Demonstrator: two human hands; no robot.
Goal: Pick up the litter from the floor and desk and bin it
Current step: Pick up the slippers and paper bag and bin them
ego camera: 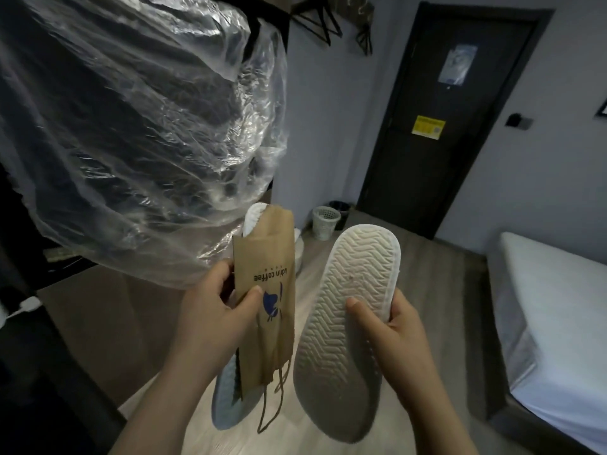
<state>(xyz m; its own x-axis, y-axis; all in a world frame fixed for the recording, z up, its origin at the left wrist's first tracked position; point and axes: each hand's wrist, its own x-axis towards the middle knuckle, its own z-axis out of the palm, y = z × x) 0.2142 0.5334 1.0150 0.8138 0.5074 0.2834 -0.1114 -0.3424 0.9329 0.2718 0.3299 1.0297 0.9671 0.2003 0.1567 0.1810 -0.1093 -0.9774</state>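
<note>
My left hand (213, 310) grips a folded brown paper coffee bag (267, 277) together with a white slipper (226, 399) behind it; the slipper's ends show above and below the bag. A large crumpled clear plastic bag (138, 126) billows up and to the left of that hand; how it is held is hidden. My right hand (391, 326) holds a second white slipper (348, 323), sole facing me, thumb pressed on the sole. A white lattice waste basket (325, 222) stands on the floor by the far wall, with a dark bin (341, 211) behind it.
A dark closed door (450, 119) is straight ahead. A bed with a white sheet (555, 307) lies along the right. Dark furniture (29, 323) fills the left side. Black hangers (320, 21) hang on the wall. Wooden floor (443, 290) stretches toward the bins.
</note>
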